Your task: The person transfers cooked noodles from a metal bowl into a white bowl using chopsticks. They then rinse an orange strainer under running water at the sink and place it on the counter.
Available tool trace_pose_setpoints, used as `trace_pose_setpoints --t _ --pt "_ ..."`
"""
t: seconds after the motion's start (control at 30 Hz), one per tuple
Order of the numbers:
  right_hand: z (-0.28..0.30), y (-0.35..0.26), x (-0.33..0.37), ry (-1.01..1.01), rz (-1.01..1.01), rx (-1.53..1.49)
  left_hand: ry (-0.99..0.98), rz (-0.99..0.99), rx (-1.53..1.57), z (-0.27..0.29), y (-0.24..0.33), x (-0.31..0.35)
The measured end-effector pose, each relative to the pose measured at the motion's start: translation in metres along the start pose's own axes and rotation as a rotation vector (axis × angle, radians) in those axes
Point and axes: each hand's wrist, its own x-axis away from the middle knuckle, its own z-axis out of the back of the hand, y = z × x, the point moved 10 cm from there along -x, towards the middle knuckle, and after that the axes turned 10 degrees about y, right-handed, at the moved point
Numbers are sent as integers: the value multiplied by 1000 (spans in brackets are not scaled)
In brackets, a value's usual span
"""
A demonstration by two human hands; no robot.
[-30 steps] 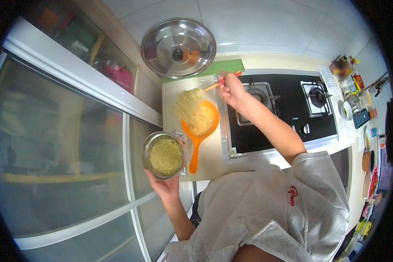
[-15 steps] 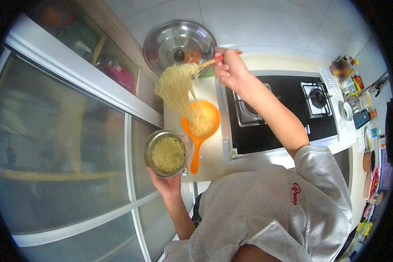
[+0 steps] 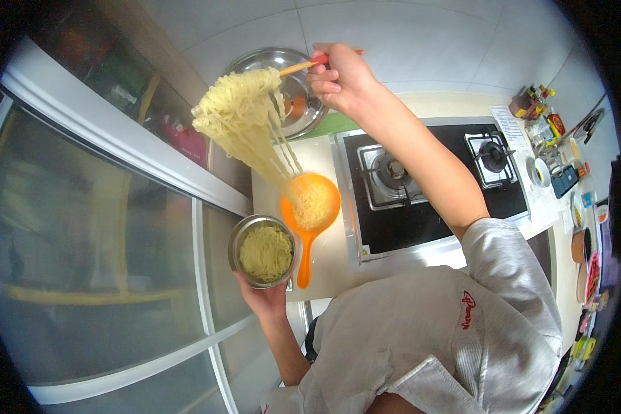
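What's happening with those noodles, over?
Right hand grips chopsticks; lifted noodles dangle toward orange scoop. Left hand holds metal bowl, more noodles inside. Steel lid behind chopsticks.

Right hand holds up noodles, probably on chopsticks; left hand holds a metal bowl

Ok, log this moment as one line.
left hand: steel bowl, noodles inside | right hand: chopsticks, noodle clump hanging over orange scoop
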Motion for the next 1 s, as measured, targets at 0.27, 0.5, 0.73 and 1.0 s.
trace_pose_setpoints --t 0.27,0.5,0.73,1.0 --pt "-24 -27 0 -11 65 -39 -28 -12 -36 -3 -1 -3" --pt "-45 -47 -23 -114 13 -96 -2 3 -16 -4 -2 -5" --pt "-47 -53 -26 -152 -11 -114 -26 8 -25 -10 -3 -8" --pt "8 -25 0 5 109 41 10 -12 -20 -11 0 -1"
